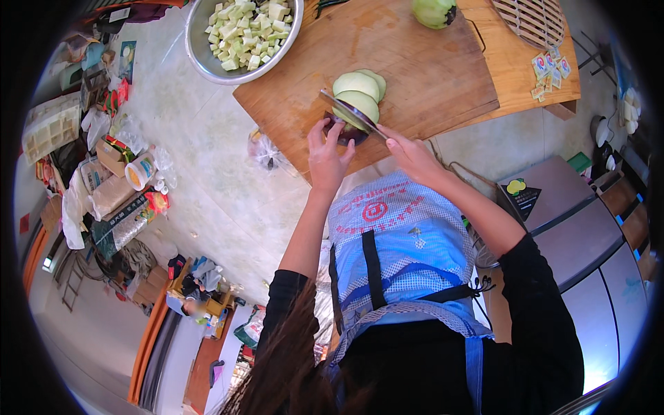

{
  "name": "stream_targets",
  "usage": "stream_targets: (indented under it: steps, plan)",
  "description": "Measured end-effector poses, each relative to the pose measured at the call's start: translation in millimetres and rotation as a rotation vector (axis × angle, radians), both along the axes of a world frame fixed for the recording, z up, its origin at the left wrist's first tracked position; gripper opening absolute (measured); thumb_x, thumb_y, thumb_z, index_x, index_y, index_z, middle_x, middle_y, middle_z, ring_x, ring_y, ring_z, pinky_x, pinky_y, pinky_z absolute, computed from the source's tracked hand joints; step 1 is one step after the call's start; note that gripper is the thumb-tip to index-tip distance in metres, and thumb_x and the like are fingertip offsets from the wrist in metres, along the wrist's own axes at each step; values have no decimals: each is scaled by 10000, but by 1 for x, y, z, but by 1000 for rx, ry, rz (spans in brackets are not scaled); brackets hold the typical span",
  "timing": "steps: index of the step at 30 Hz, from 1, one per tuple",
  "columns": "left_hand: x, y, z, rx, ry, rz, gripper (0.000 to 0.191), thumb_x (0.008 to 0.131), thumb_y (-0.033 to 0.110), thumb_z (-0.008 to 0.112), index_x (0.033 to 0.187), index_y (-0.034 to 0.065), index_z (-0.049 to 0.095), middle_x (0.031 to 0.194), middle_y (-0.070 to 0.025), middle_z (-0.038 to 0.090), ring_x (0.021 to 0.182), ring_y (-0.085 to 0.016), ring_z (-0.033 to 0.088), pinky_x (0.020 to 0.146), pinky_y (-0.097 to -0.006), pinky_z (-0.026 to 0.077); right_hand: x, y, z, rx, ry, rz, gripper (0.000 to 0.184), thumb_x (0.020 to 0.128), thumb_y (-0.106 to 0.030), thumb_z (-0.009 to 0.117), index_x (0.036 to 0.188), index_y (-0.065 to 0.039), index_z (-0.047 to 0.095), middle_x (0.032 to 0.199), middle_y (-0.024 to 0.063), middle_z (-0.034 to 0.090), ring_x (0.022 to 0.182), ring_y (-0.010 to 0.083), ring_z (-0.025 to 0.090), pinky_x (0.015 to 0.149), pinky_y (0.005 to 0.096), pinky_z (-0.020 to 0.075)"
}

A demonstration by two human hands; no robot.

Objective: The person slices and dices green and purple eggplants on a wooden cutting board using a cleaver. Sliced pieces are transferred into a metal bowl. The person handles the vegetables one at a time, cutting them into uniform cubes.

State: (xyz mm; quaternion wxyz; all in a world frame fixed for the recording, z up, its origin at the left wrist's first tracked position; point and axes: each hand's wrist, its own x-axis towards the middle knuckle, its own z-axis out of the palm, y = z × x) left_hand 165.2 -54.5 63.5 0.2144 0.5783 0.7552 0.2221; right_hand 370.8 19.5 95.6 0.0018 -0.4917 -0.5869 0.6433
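Observation:
My right hand (415, 158) grips a kitchen knife (359, 116), seen nearly edge-on. The blade lies across a round eggplant piece (358, 137) with dark purple skin. My left hand (328, 162) steadies that piece from the left, fingertips against its skin near the blade. Several pale round eggplant slices (356, 83) lean and overlap just beyond the knife. All this rests near the front edge of a large wooden cutting board (425, 72). A peeled, pale green eggplant (431, 12) with a dark end sits at the board's far side.
Left of the board stands a metal bowl (195, 59) of pale eggplant cubes (249, 33). The wooden table (511, 67) holds a woven basket (531, 21) and small printed packets or cards (551, 70). A refrigerator (560, 207) is at right; bags and boxes (119, 181) line the left.

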Motion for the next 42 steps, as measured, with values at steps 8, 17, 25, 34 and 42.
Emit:
stream_targets:
  steps: [8,17,25,34,42]
  plan:
    - [0,-5,-1,-18,-43,33,492,718,124,786,1178,119,612,1240,-189,504,1132,-375,518,878,-440,511,11,13,20,20,91,-12,412,1031,-336,422,1327,-65,518,720,217,594,684,389,622,649,462,452]
    - [2,1,0,0,-9,12,467,729,137,796,1153,88,607,1205,-184,512,1076,-362,565,886,-414,511,-2,8,-55,93,184,43,444,1037,-332,418,1381,-58,476,934,157,642,815,262,611,729,390,471]
    - [1,-1,1,-6,1,16,468,740,138,790,1167,90,603,1210,-186,511,1074,-366,565,889,-416,508,1,21,-15,-89,186,-23,462,1047,-340,386,1434,-97,461,741,35,492,651,114,438,598,284,371]
    - [-2,-6,-5,-47,-98,58,476,711,125,787,1156,105,619,1220,-183,518,1124,-381,526,888,-439,506,9,41,39,-164,134,51,390,1033,-316,405,1212,-10,567,808,183,632,743,287,613,703,412,464]
    - [-5,-5,-8,-22,-111,43,481,690,116,794,1137,93,620,1209,-187,523,1115,-379,521,906,-441,491,6,40,50,-56,103,113,374,1037,-323,407,1148,0,558,820,267,604,785,422,610,695,455,448]
